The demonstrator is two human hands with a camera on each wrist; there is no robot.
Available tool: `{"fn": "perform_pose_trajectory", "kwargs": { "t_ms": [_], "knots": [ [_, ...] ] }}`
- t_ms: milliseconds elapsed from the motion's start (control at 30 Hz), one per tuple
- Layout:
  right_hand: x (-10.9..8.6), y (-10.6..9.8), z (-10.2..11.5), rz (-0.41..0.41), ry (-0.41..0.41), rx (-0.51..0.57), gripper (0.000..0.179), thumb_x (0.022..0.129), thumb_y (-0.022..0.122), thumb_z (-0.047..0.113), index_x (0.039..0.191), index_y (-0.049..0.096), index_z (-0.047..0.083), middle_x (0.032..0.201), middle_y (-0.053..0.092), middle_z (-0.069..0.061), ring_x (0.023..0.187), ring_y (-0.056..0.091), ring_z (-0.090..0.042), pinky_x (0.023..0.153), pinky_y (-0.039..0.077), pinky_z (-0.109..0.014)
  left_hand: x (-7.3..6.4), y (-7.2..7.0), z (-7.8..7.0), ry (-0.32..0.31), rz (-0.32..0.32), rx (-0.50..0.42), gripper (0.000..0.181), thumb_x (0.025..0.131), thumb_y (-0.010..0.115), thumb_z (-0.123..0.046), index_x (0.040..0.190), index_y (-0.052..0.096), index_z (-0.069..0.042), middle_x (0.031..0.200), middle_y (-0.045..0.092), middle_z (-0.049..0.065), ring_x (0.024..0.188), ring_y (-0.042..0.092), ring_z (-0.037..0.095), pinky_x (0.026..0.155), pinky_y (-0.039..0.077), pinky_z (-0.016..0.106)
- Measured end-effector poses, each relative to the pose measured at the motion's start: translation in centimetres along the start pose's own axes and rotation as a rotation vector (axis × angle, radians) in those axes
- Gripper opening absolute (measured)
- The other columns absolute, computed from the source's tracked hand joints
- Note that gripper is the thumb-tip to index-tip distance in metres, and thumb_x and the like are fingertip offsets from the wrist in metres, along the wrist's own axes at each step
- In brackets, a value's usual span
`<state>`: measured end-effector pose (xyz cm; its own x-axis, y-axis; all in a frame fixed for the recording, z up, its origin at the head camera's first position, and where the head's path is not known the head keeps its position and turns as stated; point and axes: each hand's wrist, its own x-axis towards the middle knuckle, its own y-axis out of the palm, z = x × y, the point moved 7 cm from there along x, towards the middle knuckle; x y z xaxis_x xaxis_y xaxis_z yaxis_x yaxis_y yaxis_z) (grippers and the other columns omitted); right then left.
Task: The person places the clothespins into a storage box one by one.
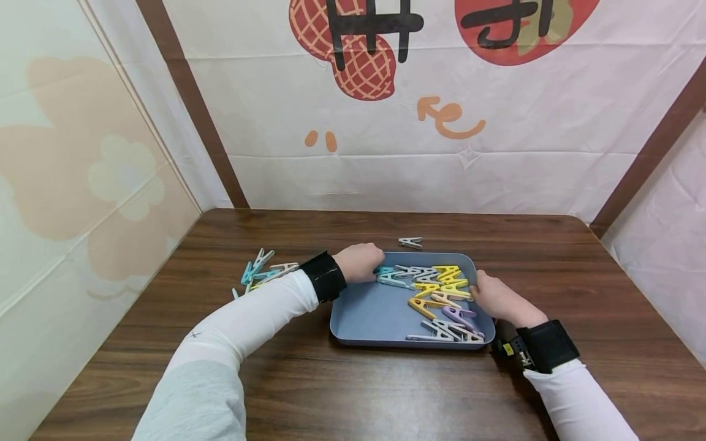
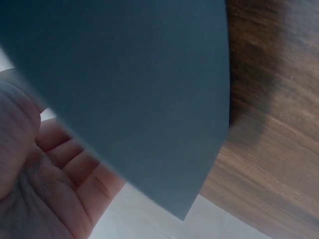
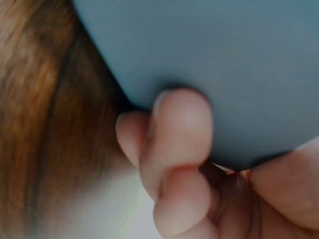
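Note:
A shallow blue-grey tray [image 1: 366, 318] stands on the table with clothespins in its right half and along its back. My left hand [image 1: 360, 262] grips the rim at the back left corner. In the left wrist view, the outer wall [image 2: 144, 99] covers part of that hand [image 2: 50, 184]. On the right side, my right hand [image 1: 504, 297] holds the rim, its fingers [image 3: 184, 129] curled against the outside wall. Inside lie blue clothespins [image 1: 393, 280], yellow clothespins [image 1: 455, 283], a purple clothespin [image 1: 459, 315] and several white clothespins [image 1: 441, 331].
A loose pile of clothespins [image 1: 259, 269] in blue, white and yellow lies left of the tray, partly behind my left forearm. One grey clothespin [image 1: 410, 242] sits behind the tray. The brown wooden table [image 1: 419, 398] meets a printed cloth backdrop [image 1: 353, 184] at its back edge.

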<state>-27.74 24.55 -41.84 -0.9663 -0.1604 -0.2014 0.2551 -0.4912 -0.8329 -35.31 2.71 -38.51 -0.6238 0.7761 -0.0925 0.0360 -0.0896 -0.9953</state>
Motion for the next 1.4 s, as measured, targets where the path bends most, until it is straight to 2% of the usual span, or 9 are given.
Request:
{"fn": "perform_pose_trajectory", "kwargs": {
  "t_ms": [267, 533, 733, 1000, 1200, 1400],
  "knots": [
    [0.1, -0.1, -0.2, -0.011, -0.003, -0.005, 0.031, 0.102, 0.039, 0.007, 0.119, 0.035, -0.018, 0.082, 0.050, -0.017, 0.059, 0.054, -0.020, 0.049, 0.046, -0.033, -0.1, -0.7, -0.1, 0.025, -0.012, -0.006, 0.008, 0.085, 0.069, -0.004, 0.093, 0.067, -0.006, 0.080, 0.060, 0.002, 0.069, 0.045, 0.014, 0.064, 0.042, 0.030],
    [0.2, -0.3, -0.1, -0.016, -0.023, -0.013, 0.029, 0.101, 0.039, 0.006, 0.117, 0.035, -0.018, 0.079, 0.050, -0.016, 0.052, 0.053, -0.019, 0.046, 0.045, -0.033, 0.5, -3.3, 0.2, 0.007, -0.069, 0.067, 0.013, 0.090, 0.069, -0.026, 0.097, 0.070, -0.015, 0.083, 0.063, -0.004, 0.071, 0.055, 0.011, 0.064, 0.046, 0.029],
    [0.2, -0.3, -0.2, -0.012, -0.021, -0.014, 0.026, 0.101, 0.040, 0.006, 0.114, 0.036, -0.017, 0.079, 0.050, -0.016, 0.053, 0.054, -0.020, 0.046, 0.046, -0.033, 2.2, -4.4, 0.1, -0.005, -0.086, 0.066, 0.010, 0.092, 0.066, -0.024, 0.095, 0.069, -0.016, 0.084, 0.062, -0.005, 0.073, 0.055, 0.010, 0.065, 0.045, 0.027],
    [0.2, -0.3, -0.2, -0.022, -0.029, -0.018, 0.026, 0.101, 0.040, 0.006, 0.113, 0.037, -0.017, 0.079, 0.050, -0.015, 0.058, 0.054, -0.020, 0.049, 0.046, -0.033, 5.5, -5.3, 0.6, -0.065, -0.125, 0.079, 0.005, 0.090, 0.064, -0.019, 0.090, 0.067, -0.016, 0.079, 0.061, -0.005, 0.071, 0.055, 0.012, 0.065, 0.045, 0.028],
    [0.1, 0.1, -0.3, -0.008, -0.012, 0.007, 0.027, 0.101, 0.039, 0.006, 0.115, 0.036, -0.016, 0.080, 0.051, -0.016, 0.051, 0.054, -0.019, 0.045, 0.046, -0.033, 7.6, -4.9, 1.4, -0.117, -0.088, 0.071, 0.014, 0.092, 0.062, -0.023, 0.101, 0.068, -0.015, 0.089, 0.064, -0.004, 0.080, 0.057, 0.012, 0.072, 0.047, 0.029],
    [0.1, 0.0, -0.3, -0.006, -0.015, -0.003, 0.028, 0.101, 0.040, 0.006, 0.116, 0.036, -0.017, 0.080, 0.050, -0.016, 0.053, 0.054, -0.019, 0.046, 0.046, -0.033, 8.5, -3.9, 2.9, -0.195, 0.005, 0.014, 0.031, 0.091, 0.066, -0.029, 0.118, 0.065, -0.014, 0.107, 0.066, 0.000, 0.094, 0.059, 0.015, 0.082, 0.047, 0.031]
  ]
}}
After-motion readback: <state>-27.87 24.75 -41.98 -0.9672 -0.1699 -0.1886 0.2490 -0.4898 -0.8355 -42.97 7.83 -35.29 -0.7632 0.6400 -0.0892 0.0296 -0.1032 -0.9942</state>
